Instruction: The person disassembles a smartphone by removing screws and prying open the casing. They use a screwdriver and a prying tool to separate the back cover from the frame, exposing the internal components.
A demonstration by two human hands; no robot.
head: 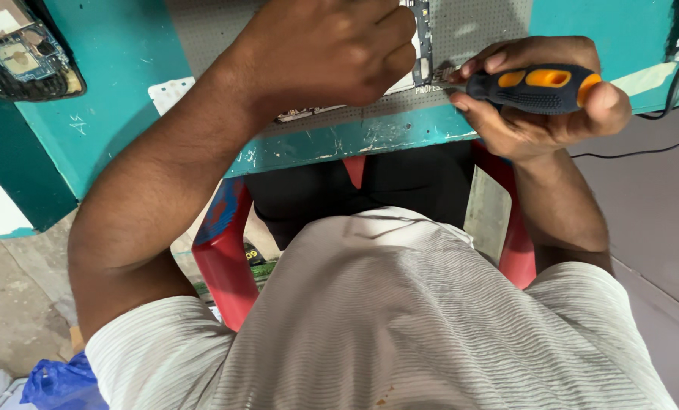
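My left hand (324, 53) is closed over an opened phone body (424, 45) that lies on a grey perforated mat (476, 26) on the teal table; only the phone's dark frame edge shows past my fingers. To its right, my right hand (540, 95) grips a screwdriver with a black and orange handle (533, 85). The screwdriver's metal tip points left and meets the phone's lower right edge.
A second dismantled phone with its circuit board bare (24, 53) lies at the far left on the teal table (119, 68). A black cable (658, 114) runs off the right. Below are a red plastic chair (222, 258), my striped shirt and a blue bag (62, 380).
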